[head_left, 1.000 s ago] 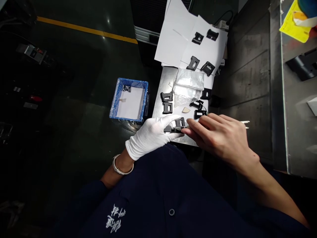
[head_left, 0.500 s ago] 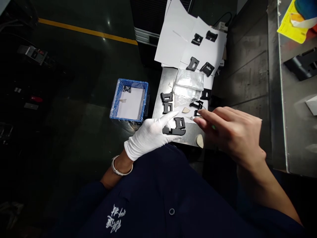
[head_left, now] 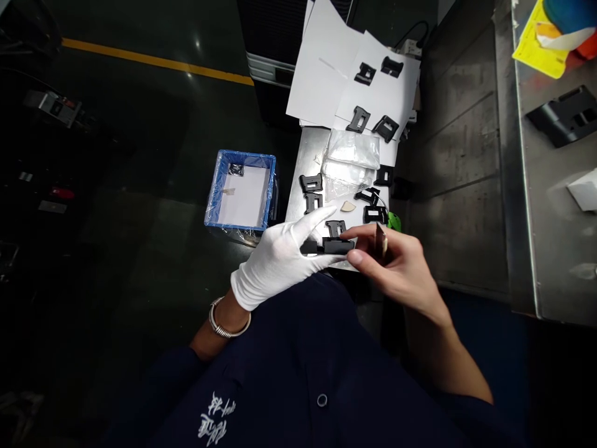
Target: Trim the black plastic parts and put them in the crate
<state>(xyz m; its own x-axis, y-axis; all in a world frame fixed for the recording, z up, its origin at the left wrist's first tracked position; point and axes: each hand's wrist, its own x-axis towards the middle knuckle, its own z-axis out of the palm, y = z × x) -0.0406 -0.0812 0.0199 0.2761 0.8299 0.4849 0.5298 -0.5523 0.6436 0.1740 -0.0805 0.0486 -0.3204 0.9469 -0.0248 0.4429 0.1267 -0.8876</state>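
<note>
Leftward, nearer the blue bin [head_left: 252,160], has come the bare right hand [head_left: 385,255]. Right of that bin, the gloved left hand [head_left: 284,254], half open, cradles a black part [head_left: 338,247]; farther right, the right hand, loosely curled, touches its end, holding a brown-edged piece [head_left: 381,240]. Steady support should help.

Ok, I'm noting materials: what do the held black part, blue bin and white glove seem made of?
Held black part: probably matte plastic; dull, uniformly dark.
Blue bin: likely plastic, smooth-walled, under glossy, crinkled film.
White glove: seemingly matte fabric, softly creased.
</note>
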